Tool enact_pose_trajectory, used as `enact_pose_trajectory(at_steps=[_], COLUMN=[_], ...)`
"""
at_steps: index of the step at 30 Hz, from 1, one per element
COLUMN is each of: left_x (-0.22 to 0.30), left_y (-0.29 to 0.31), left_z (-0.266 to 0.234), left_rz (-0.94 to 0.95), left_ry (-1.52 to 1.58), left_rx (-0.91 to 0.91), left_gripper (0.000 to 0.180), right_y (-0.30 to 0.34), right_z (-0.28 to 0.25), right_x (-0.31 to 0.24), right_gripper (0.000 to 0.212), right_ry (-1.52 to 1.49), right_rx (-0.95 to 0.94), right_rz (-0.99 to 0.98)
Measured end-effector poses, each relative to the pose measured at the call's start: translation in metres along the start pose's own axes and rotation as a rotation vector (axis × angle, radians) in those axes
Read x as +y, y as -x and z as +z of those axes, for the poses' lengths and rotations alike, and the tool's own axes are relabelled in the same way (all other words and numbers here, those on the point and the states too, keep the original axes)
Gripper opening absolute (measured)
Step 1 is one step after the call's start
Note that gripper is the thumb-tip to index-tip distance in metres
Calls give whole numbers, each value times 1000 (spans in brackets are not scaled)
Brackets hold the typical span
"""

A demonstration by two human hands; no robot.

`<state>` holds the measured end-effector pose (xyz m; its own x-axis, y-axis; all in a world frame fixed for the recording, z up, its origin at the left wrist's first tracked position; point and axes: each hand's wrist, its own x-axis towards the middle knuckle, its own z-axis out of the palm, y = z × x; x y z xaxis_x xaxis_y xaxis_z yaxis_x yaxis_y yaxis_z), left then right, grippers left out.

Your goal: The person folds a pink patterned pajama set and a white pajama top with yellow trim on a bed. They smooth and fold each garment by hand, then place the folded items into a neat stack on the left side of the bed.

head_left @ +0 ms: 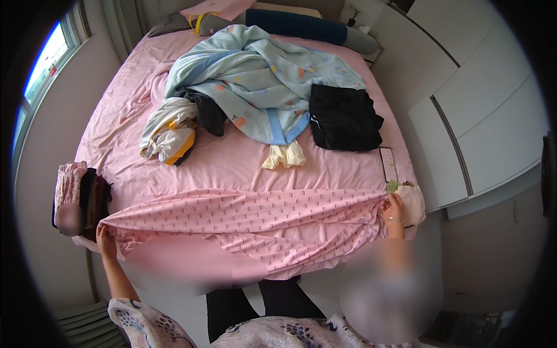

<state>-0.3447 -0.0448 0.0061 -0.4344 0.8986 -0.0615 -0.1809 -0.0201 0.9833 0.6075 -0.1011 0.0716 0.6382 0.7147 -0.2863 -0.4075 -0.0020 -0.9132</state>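
A long pink cloth (243, 211) with a small dark print is stretched across the near end of the bed, its lower part lying in loose folds toward me. At its left corner, my left hand (106, 240) pinches the edge, close to a stack of folded clothes (93, 200). My right hand (393, 210) grips the other end, beside a cream folded cloth (411, 206) and a small green item (393, 185). Part of the cloth's front edge is blurred. Whether it is a garment or a sheet I cannot tell.
On the pink bed sheet (226, 168) lie a rumpled light-blue blanket (249, 75), folded black clothing (343, 119), a white and yellow garment (168, 130), a small cream cloth (284, 156) and a phone (387, 164). A dark bolster (296, 26) rests at the far end. White cabinets (464, 116) stand right.
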Motion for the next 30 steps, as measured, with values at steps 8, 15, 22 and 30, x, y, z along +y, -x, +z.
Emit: enact_pose_trajectory(at_steps=[8, 15, 22, 30], left_x=[-30, -12, -10, -4], left_y=[5, 7, 10, 23], left_z=[-31, -1, -6, -19], left_rz=[-212, -129, -31, -72], left_ry=[-79, -370, -425, 177], left_rx=[182, 223, 151, 133], left_gripper=[20, 17, 14, 22], right_y=[86, 86, 71, 115], right_z=[-81, -73, -60, -79], right_x=[22, 32, 28, 11], right_gripper=[7, 17, 16, 5], right_ry=[711, 723, 917, 438], right_rx=[-238, -155, -29, -185], right_rz=[204, 329, 586, 269])
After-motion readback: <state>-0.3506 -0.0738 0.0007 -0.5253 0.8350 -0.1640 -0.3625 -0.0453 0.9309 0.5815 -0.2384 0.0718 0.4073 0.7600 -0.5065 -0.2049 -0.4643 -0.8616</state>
